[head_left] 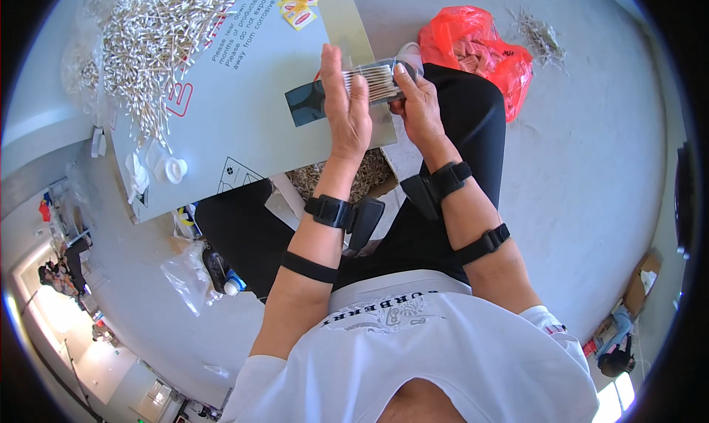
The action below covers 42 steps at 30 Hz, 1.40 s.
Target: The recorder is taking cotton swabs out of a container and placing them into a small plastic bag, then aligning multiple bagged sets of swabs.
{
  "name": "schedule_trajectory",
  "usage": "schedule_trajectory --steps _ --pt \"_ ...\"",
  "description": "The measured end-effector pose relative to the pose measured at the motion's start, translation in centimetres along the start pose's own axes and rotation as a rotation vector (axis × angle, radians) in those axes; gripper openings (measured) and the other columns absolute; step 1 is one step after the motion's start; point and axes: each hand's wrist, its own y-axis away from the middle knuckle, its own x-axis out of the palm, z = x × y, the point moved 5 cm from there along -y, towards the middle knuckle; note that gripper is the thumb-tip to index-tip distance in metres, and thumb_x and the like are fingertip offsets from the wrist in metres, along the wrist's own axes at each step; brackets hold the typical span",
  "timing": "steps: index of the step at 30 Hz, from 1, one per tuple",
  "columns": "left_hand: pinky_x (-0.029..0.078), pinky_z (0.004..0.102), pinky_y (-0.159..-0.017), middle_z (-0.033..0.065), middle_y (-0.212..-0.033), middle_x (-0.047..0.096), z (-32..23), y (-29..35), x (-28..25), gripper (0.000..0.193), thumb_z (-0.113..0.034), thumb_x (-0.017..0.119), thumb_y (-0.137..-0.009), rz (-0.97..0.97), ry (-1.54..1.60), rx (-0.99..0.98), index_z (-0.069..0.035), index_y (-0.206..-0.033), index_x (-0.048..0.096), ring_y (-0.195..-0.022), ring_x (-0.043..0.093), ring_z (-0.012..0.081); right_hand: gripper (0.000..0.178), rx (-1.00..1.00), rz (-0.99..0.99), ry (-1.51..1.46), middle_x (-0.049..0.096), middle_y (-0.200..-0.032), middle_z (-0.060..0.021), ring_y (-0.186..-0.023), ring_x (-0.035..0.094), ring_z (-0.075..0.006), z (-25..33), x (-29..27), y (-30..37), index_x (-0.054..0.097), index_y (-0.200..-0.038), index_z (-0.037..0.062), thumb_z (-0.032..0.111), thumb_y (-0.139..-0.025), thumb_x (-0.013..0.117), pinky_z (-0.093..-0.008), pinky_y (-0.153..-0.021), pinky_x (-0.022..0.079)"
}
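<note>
A bundle of cotton swabs [378, 82] lies side by side in what looks like a clear grey plastic pack, above the table's right edge. My right hand [423, 114] is closed on the right end of this pack, thumb on top. At the opposite end, my left hand [347, 120] is held flat with fingers stretched out, its palm side against or very near the swab tips. Whether it touches them I cannot tell. Just left of that hand, a dark flat rectangular piece [304, 104] rests on the grey table [244, 120], partly hidden by the hand.
A large heap of loose cotton swabs [159, 42] covers the table's far left. Small yellow packets [301, 15] lie at the far edge, a white round plastic piece [175, 170] near left. A red plastic bag [473, 42] and scattered sticks [541, 37] are on the floor right.
</note>
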Motion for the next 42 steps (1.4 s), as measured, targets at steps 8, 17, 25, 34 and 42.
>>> schedule_trajectory --steps 8,17,25,34,42 --pt "0.014 0.0504 -0.117 0.0169 -0.156 0.024 -0.4 2.0 1.1 0.078 -0.05 0.054 -0.09 0.425 -0.925 0.189 -0.005 -0.149 0.029 -0.145 0.02 0.0318 0.01 -0.125 -0.038 0.098 0.06 -0.068 0.0021 -0.054 0.047 -0.0039 -0.3 -0.3 0.2 0.069 -0.084 0.0042 0.014 -0.087 0.07 -0.02 -0.049 0.038" --pt "0.014 0.0501 -0.117 0.0159 -0.156 0.026 -0.6 1.3 1.0 0.085 -0.052 0.063 -0.083 0.494 -0.94 0.219 -0.007 -0.148 0.032 -0.145 0.022 0.0298 0.011 -0.096 -0.103 0.109 0.065 -0.071 0.0016 -0.055 0.052 -0.0038 0.2 0.2 0.0 0.071 -0.084 0.0031 0.013 -0.086 0.069 -0.0203 -0.049 0.041" --pt "0.014 0.0511 -0.117 0.0148 -0.156 0.024 -0.2 1.7 0.2 0.084 -0.047 0.063 -0.085 0.44 -0.86 0.187 -0.005 -0.149 0.029 -0.146 0.021 0.0297 0.013 0.079 -0.158 0.012 0.062 -0.069 0.0029 -0.052 0.048 -0.0036 0.0 -0.8 0.3 0.07 -0.083 0.008 0.02 -0.087 0.07 -0.0192 -0.049 0.036" --pt "0.013 0.0514 -0.117 0.0148 -0.158 0.02 -0.3 2.6 -0.1 0.085 -0.046 0.063 -0.085 0.455 -0.958 0.153 -0.005 -0.15 0.026 -0.146 0.02 0.0299 0.011 -0.052 -0.116 0.068 0.059 -0.063 0.0034 -0.052 0.046 -0.005 0.5 -0.4 -0.4 0.07 -0.076 0.0069 0.017 -0.08 0.072 -0.0237 -0.048 0.034" --pt "0.013 0.0525 -0.116 0.0151 -0.158 0.021 -0.2 2.7 -0.1 0.084 -0.049 0.057 -0.089 0.462 -0.954 0.151 -0.007 -0.152 0.022 -0.146 0.019 0.0306 0.004 0.029 -0.15 0.042 0.06 -0.066 0.0027 -0.053 0.048 -0.0067 0.7 0.0 -0.4 0.069 -0.077 0.0052 0.004 -0.073 0.066 -0.0242 -0.049 0.035"
